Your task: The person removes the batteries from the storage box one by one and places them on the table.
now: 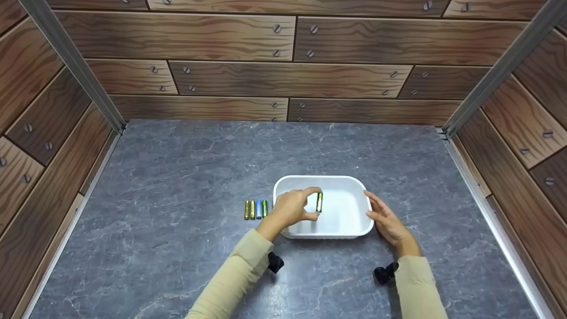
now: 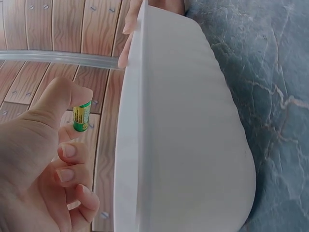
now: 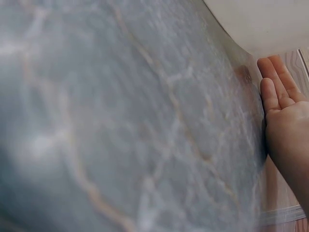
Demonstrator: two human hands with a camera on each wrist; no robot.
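Observation:
My left hand (image 1: 290, 207) pinches a small green and gold battery (image 1: 319, 202) by its ends, between thumb and index finger. The battery is above the white plastic tub (image 1: 341, 230), over its left half. In the left wrist view, the battery (image 2: 82, 116) shows beside the tub's rim, with the other fingers loosely curled below it. At the tub's right side, my right hand (image 1: 390, 223) holds the rim with its fingertips. The right wrist view shows several of its fingers (image 3: 280, 84) extended along the tub's outer side.
Left of the tub stands a short row of batteries (image 1: 253, 210), gold, blue and green, side by side on the grey marbled tabletop (image 1: 177, 177). Wood-patterned panels (image 1: 230, 79) enclose the back and sides. A black wrist camera (image 1: 384, 273) is beside the right sleeve.

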